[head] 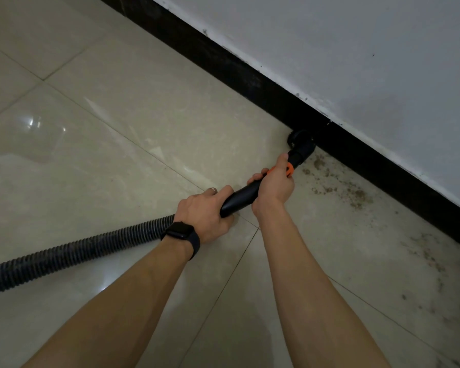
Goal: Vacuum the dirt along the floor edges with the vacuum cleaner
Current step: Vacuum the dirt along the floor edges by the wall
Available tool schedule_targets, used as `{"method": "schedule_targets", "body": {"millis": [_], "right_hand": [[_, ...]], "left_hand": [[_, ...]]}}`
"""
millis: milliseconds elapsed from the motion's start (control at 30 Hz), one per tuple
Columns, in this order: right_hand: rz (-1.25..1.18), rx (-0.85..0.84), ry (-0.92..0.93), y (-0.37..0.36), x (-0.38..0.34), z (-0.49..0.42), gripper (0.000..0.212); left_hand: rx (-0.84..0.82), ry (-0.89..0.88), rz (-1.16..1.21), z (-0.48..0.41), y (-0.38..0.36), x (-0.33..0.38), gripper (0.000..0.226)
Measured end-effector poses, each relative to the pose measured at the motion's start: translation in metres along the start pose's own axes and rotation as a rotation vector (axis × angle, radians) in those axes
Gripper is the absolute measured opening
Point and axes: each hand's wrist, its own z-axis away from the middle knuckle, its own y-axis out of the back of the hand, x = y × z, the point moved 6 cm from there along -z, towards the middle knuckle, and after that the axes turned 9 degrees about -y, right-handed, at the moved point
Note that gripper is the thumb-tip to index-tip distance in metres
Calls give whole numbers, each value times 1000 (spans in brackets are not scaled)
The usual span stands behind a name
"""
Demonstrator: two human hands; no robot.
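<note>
A black vacuum tube [243, 196] with an orange collar [289, 170] runs up to a round brush nozzle [301, 143], which sits on the floor against the black skirting board [250, 83]. My right hand [272, 184] grips the tube just behind the collar. My left hand [203, 216], with a watch on its wrist, grips the tube's rear end, where the ribbed black hose [64, 257] joins. Brown dirt [337, 185] lies scattered along the skirting to the right of the nozzle.
Glossy beige floor tiles [117, 155] spread to the left and below. A white wall [356, 62] rises above the skirting. More dirt specks [433, 264] trail along the edge toward the lower right. The hose leaves the frame at the left edge.
</note>
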Motion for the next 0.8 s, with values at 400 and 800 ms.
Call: {"method": "schedule_targets", "body": {"millis": [400,800], "right_hand": [[37,1,-39,19,45,47,31],[-54,71,-76,48,86,91,47]], "left_hand": [[-124,-17,-73,61,1,-14,34],[-212,-117,-155,110,12,-23,35]]}}
